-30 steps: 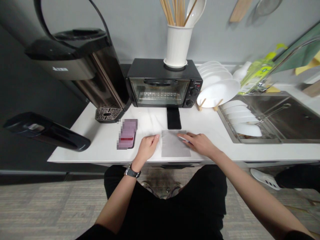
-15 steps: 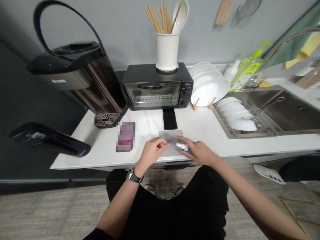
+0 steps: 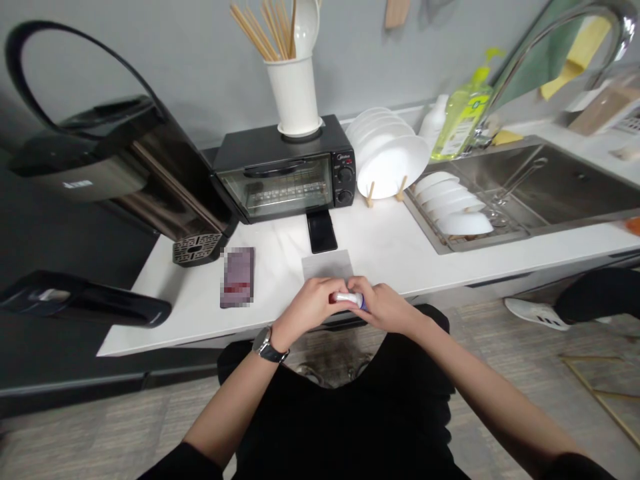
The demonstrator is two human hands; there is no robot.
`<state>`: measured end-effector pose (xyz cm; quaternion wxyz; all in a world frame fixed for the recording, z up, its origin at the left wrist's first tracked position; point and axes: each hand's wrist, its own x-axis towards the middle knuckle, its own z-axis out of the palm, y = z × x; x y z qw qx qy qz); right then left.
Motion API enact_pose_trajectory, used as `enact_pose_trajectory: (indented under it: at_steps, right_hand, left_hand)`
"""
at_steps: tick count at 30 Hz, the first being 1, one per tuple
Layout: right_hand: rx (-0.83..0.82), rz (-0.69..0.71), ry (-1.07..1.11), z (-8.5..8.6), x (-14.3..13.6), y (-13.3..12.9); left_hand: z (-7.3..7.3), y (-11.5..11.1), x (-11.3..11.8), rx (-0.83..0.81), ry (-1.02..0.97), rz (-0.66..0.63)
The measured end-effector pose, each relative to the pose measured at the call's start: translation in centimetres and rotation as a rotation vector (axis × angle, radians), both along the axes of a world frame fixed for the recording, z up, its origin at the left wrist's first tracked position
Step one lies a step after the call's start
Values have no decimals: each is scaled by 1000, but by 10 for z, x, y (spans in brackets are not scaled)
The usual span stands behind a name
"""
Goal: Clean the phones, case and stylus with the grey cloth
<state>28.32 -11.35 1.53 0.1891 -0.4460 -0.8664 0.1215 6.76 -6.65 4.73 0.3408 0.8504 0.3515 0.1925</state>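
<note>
**Small bottle held in both our hands at the table edge**

Small bottle [image 3: 346, 299], white with a bit of red at its left end and a blue part at its right, lies sideways between our two hands, just over the near edge of the table [image 3: 400, 250]. Our left hand [image 3: 311, 308] wraps its fingers [image 3: 325, 293] together round the red end; our right hand [image 3: 385, 308] has its fingers clamped on the blue end, so both hands grip the same bottle and touch each other above it. A wristwatch [image 3: 265, 345] sits on our left wrist.

Just behind our hands a grey cloth [image 3: 327, 265] lies flat on the table, partly hidden by our knuckles. Beyond the cloth a black phone [image 3: 321, 231] lies face up, touching the front of the black toaster oven [image 3: 284, 180]. A white utensil holder [image 3: 295, 93] with wooden chopsticks and a white spoon stands on top of the oven. To the left of the cloth lies a blurred purple object [image 3: 237, 277], and further left stands a large black water dispenser [image 3: 125, 173] with a drip grille.

To the right of the oven, white plates [image 3: 393, 160] stand upright in a wooden rack. More white dishes [image 3: 453, 207] lean in the drainer beside the steel sink [image 3: 550, 187], and a green soap bottle [image 3: 460, 113] stands behind it near the tap.
</note>
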Motion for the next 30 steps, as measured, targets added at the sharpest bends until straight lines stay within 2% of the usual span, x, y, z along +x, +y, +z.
enact_pose_trajectory:
  at_steps: [5, 9, 13, 16, 19, 22, 24, 25, 27, 28, 30]
  right_hand:
    - [-49, -108, 226, 4, 7, 2]
    - [-41, -247, 430, -10, 28, 36]
    - [16, -408, 658, -27, 52, 96]
    - [52, -446, 672, -33, 62, 142]
    - [79, -464, 669, -34, 65, 165]
    - [171, -560, 659, -35, 61, 149]
    - [293, -647, 593, -37, 52, 117]
    - [323, -624, 506, -38, 46, 97]
    - [237, -417, 380, -40, 31, 59]
    - [164, -235, 221, -41, 23, 43]
    - [113, -53, -1, -41, 9, 21]
  left_hand:
    - [10, 8, 2, 87, -53, 55]
    - [9, 20, -14, 204, -17, 120]
    - [-13, 20, -40, 317, 102, 207]
    - [-34, 10, -55, 364, 197, 187]
    - [-48, -2, -65, 401, 257, 167]
    - [-53, -13, -75, 429, 292, 177]
    - [-55, -17, -80, 457, 315, 165]
    - [-55, -18, -81, 477, 328, 148]
    - [-57, -18, -80, 515, 357, 117]
    - [-58, -17, -79, 527, 372, 107]
    - [-59, -15, -74, 534, 401, 100]
